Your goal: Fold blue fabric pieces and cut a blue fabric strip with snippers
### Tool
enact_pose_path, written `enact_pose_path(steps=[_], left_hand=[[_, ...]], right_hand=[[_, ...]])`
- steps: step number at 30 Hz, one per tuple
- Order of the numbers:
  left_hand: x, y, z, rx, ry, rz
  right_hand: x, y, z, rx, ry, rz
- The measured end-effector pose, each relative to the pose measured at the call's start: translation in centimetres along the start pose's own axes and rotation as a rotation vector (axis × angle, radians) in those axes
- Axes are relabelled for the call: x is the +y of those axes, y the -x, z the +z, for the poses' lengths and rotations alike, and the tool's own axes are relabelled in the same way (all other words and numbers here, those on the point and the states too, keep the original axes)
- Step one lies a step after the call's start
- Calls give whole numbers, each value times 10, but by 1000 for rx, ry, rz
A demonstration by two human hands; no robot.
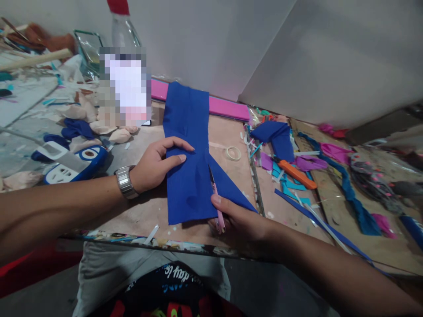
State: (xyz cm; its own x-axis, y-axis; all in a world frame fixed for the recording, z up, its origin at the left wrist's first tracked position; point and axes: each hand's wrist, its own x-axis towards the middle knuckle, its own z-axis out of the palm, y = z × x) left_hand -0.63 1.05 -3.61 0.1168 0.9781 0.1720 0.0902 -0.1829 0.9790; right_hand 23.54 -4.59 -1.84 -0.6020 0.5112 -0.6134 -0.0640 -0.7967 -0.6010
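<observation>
Blue cloth (pixel 187 119): left hand (pixel 157 164) atop, fingers parted; right hand (pixel 239 215), fingers pinching scissors (pixel 214 188) at its right side. Slack could skew cutting.

Pale grey wall (pixel 198 39) behind cluttered worktable (pixel 142 215).

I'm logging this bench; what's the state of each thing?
Blue fabric: spread out, partly cut
Pink scissors: held, blade opening unclear
Left hand: resting on fabric
Right hand: gripping scissors
Wristwatch: fastened
Bottle: capped
Phone: screen lit
Pale ring: lying flat
Orange tool: lying down
</observation>
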Motion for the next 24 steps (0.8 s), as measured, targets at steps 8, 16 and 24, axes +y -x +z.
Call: enact_pose_path(steps=[8,16,24], left_hand=[[1,0,1,12,3,13],[2,0,1,31,-27,20],[2,0,1,23,-21,20]], right_hand=[[-1,-1,2,83,-2,-12],[0,-2,2,75,8,-53],[-2,0,3,110,-22,5]])
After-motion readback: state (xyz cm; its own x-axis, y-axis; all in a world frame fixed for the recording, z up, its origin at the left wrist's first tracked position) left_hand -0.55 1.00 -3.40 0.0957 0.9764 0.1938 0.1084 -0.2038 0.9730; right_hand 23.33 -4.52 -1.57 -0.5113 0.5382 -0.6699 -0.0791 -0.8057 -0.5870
